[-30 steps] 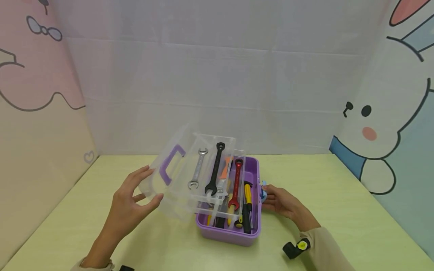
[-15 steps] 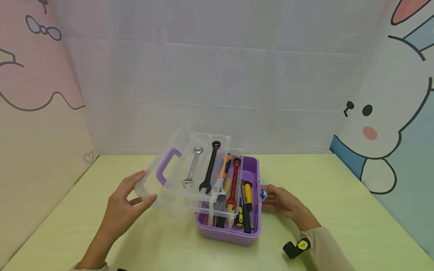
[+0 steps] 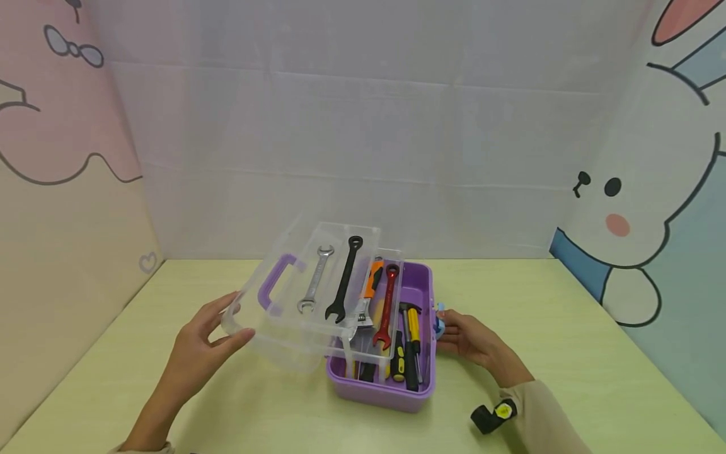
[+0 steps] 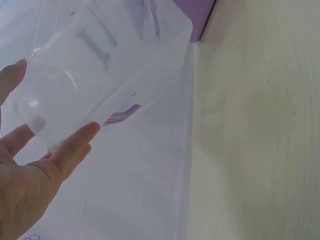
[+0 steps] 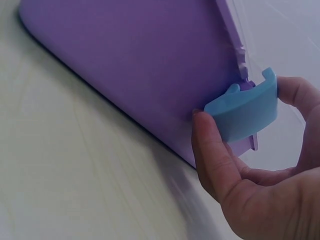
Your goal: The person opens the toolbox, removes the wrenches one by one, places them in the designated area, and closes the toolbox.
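Observation:
A purple toolbox [image 3: 386, 398] stands on the table, its clear lid [image 3: 244, 321] with a purple handle [image 3: 275, 282] swung up to the left. My left hand [image 3: 198, 350] holds the lid's outer edge between thumb and fingers; the left wrist view shows the lid [image 4: 75, 100] between them. At the box's right side, my right hand [image 3: 467, 340] pinches a light blue latch [image 5: 245, 112]. Linked clear trays, raised over the box, carry a silver wrench [image 3: 316, 280], a black wrench [image 3: 345, 280] and a red wrench [image 3: 387, 306].
Inside the box lie a hammer [image 3: 411, 353], a yellow-and-black handled tool [image 3: 398, 359] and other tools, partly hidden by the trays. An orange-handled adjustable wrench [image 3: 370, 287] shows behind the red one. A white sheet [image 3: 363, 126] hangs behind the pale table [image 3: 510, 284].
My left hand has drawn the lid further left and slightly down, and the trays with the wrenches have shifted left with it. The right hand stays at the latch.

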A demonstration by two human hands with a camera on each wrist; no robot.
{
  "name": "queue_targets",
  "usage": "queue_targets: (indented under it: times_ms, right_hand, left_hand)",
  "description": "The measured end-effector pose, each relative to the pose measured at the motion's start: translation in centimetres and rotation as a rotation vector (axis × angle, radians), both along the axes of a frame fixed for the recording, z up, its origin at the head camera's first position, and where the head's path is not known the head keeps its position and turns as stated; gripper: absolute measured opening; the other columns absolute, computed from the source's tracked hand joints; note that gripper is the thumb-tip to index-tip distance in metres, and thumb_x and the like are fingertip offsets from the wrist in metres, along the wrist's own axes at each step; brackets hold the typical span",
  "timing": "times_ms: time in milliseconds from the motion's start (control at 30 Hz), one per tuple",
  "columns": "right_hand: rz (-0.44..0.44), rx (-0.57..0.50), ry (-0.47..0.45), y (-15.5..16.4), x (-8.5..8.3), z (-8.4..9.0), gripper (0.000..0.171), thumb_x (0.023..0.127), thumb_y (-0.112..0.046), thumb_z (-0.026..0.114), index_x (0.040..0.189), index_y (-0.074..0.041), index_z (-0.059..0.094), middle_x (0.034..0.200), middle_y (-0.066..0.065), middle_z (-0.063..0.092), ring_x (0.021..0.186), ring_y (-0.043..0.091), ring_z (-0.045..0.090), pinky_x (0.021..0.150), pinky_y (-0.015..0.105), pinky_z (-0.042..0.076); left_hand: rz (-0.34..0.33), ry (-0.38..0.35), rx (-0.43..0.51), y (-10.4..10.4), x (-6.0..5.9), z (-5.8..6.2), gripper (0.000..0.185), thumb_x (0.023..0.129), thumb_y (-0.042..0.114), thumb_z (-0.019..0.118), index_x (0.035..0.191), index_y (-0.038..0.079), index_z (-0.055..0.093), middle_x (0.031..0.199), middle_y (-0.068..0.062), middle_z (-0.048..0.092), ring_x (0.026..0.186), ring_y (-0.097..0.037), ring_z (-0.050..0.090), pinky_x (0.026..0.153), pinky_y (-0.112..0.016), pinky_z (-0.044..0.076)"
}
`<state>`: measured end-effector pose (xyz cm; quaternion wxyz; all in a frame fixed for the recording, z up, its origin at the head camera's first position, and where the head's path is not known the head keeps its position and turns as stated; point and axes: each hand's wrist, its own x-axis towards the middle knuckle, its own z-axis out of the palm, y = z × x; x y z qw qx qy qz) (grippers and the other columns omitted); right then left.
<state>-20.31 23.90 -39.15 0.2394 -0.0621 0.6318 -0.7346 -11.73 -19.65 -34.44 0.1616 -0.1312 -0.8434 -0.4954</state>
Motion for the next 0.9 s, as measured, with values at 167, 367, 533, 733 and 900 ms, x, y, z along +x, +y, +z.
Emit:
queue_targets:
  times_ms: [167,367,533,733,900]
  right_hand:
    - [-0.002,0.008,0.000,0.1,-0.1,0.0,0.022,0.099,-0.021,0.045,0.103,-0.005,0.060,0.091,0.002,0.071,0.086,0.013,0.068,0.084,0.028,0.059]
    - [0.007,0.004,-0.001,0.3,-0.2,-0.1,0.022,0.099,-0.022,0.045,0.102,-0.006,0.060,0.091,0.001,0.071,0.086,0.013,0.068,0.084,0.028,0.059]
    - [0.010,-0.003,0.001,0.5,-0.3,-0.2,0.022,0.100,-0.022,0.044,0.102,-0.006,0.060,0.092,0.001,0.071,0.087,0.013,0.068,0.084,0.027,0.059]
    - [0.014,-0.007,0.005,0.6,-0.2,-0.3,0.021,0.100,-0.023,0.045,0.102,-0.007,0.059,0.091,0.001,0.071,0.087,0.013,0.068,0.085,0.028,0.058]
    - [0.006,-0.006,0.003,0.8,-0.2,-0.3,0.021,0.099,-0.023,0.046,0.102,-0.007,0.059,0.091,0.001,0.071,0.086,0.013,0.068,0.084,0.027,0.059]
  left_hand:
    - [-0.041,-0.034,0.061,-0.4,0.1,-0.5,0.059,0.089,0.007,0.065,0.142,0.006,0.040,0.133,0.007,0.045,0.111,0.015,0.049,0.078,-0.016,0.056]
    - [-0.066,-0.051,0.085,-0.6,0.3,-0.8,0.059,0.090,0.004,0.063,0.144,0.008,0.038,0.136,-0.002,0.045,0.112,0.013,0.051,0.078,-0.016,0.056]
    - [-0.054,-0.080,0.119,-0.6,0.2,-1.3,0.060,0.090,0.004,0.063,0.144,0.007,0.038,0.130,0.011,0.047,0.110,0.013,0.052,0.080,-0.014,0.054]
    - [-0.070,-0.141,0.270,-0.6,0.3,-2.1,0.064,0.087,-0.001,0.066,0.144,0.005,0.039,0.124,0.019,0.051,0.107,0.010,0.057,0.080,-0.013,0.055]
    - [-0.090,-0.156,0.324,-0.4,0.3,-2.4,0.067,0.085,-0.002,0.067,0.144,0.004,0.037,0.127,0.017,0.047,0.109,0.009,0.056,0.081,-0.016,0.056]
